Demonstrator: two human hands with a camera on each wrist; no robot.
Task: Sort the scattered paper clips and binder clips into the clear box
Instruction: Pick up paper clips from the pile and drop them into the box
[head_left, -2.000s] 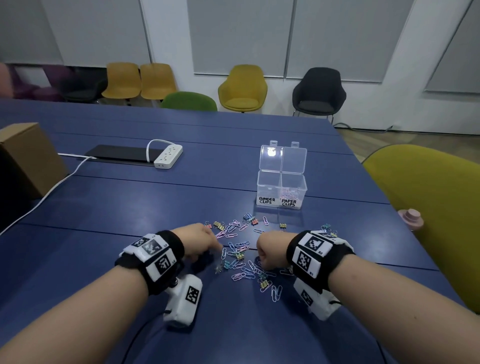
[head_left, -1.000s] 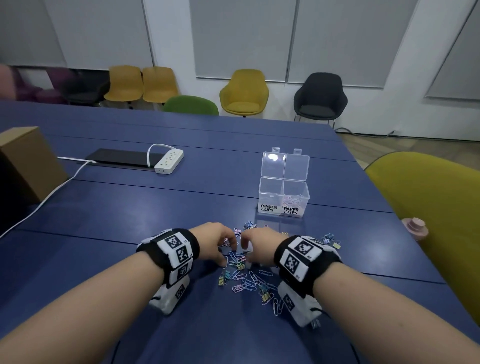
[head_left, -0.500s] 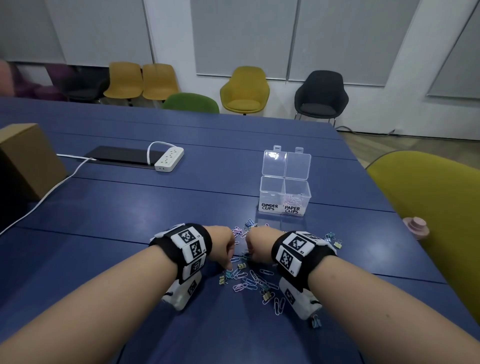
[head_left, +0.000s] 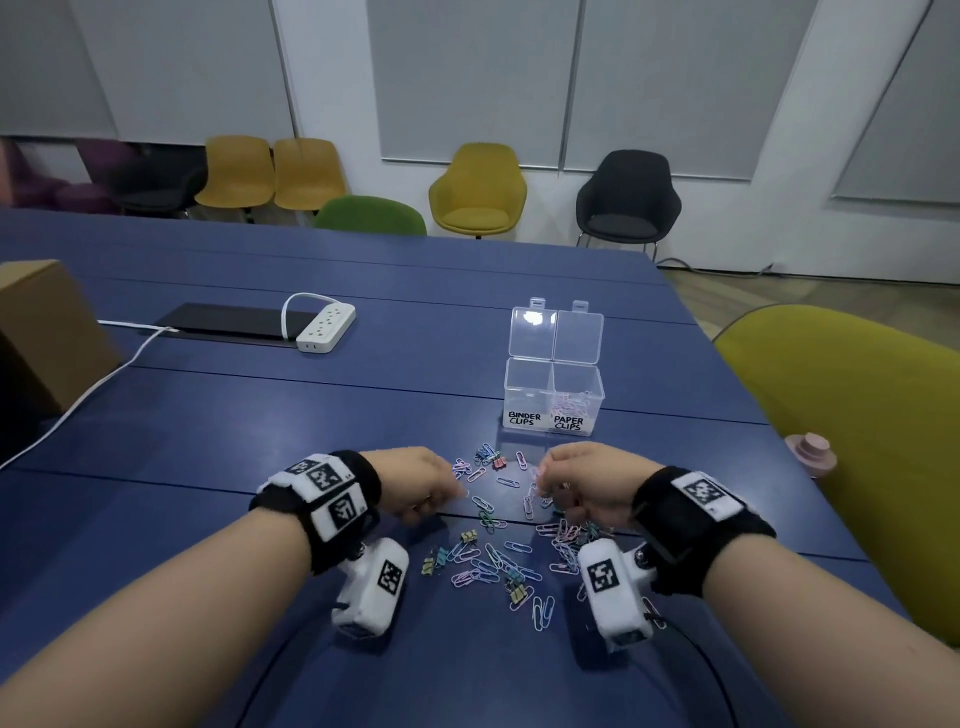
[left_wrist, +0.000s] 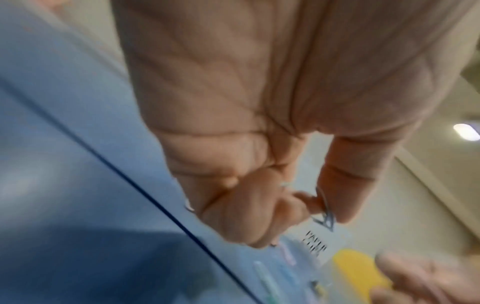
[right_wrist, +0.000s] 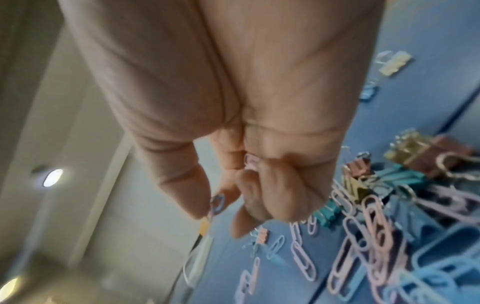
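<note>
Left hand (head_left: 421, 483) sits at 9 o'clock of the clip scatter (head_left: 498, 551), fingers curled; thumb and forefinger pinch a paper clip (left_wrist: 324, 207) (wrist view blurred, colour unclear). Right hand (head_left: 582, 488) at 2 o'clock of the scatter, fingers curled round paper clips (right_wrist: 218, 202), one blue-pink clip between thumb and forefinger, another pink one deeper in the fist. Box (head_left: 553, 395) stands at 12 o'clock beyond the scatter, both lids open; pink clips lie in the compartment labelled PAPER CLIPS. Binder clips (right_wrist: 405, 164) mixed with paper clips on the blue table (head_left: 208, 441). Power strip (head_left: 326, 328) at 10 o'clock, well apart.
</note>
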